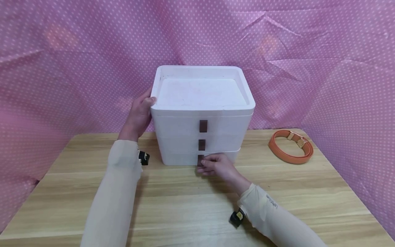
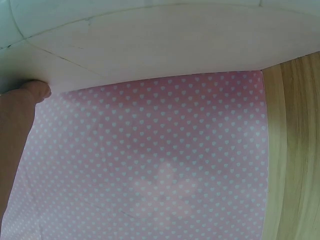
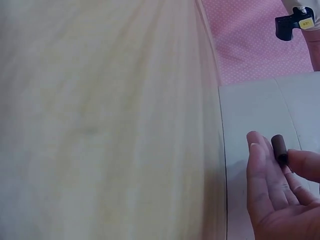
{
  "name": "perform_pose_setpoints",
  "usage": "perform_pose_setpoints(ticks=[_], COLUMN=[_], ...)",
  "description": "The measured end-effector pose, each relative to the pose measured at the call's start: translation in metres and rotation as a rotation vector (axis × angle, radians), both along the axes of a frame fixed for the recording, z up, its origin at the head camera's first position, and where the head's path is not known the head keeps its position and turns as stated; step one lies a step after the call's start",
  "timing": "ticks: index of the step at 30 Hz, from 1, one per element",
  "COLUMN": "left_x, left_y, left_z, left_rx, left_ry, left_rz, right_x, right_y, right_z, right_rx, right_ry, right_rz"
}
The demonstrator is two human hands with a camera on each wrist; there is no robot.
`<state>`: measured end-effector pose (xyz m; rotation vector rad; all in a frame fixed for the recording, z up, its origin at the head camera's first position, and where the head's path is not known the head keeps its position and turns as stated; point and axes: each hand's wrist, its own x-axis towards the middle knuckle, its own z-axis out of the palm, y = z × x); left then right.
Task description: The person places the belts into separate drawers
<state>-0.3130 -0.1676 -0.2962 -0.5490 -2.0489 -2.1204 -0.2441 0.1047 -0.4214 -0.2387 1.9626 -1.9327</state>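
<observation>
A white three-tier drawer unit (image 1: 203, 92) stands upright at the back of the table, with a brown pull tab on the front of each tier. My left hand (image 1: 139, 115) holds its upper left edge, the thumb at the top rim. Only one fingertip (image 2: 39, 90) shows against the side wall in the left wrist view; the other fingers are hidden. At the front, my right hand (image 1: 221, 167) pinches the lowest brown pull tab (image 1: 200, 160) between thumb and fingers. The right wrist view shows that tab (image 3: 278, 146) close up. A thin seam runs above the bottom drawer.
A coiled orange-brown belt (image 1: 288, 157) with gold-coloured metal parts lies on the right of the wooden table (image 1: 172, 209). Pink dotted cloth (image 1: 102, 41) hangs behind and at the sides. The unit's top is a shallow recessed tray with a raised rim.
</observation>
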Motion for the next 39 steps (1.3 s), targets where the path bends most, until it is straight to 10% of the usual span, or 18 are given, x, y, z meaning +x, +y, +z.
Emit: perform_pose_setpoints(ticks=[39], left_x=[-0.0035], left_y=[-0.0025], left_z=[-0.0024], left_rx=[-0.007], left_ry=[-0.023], left_rz=[0.014], right_x=[0.0062], right_y=[0.0068], right_z=[0.0043], right_rx=[0.051], right_ry=[0.067], right_rz=[0.049])
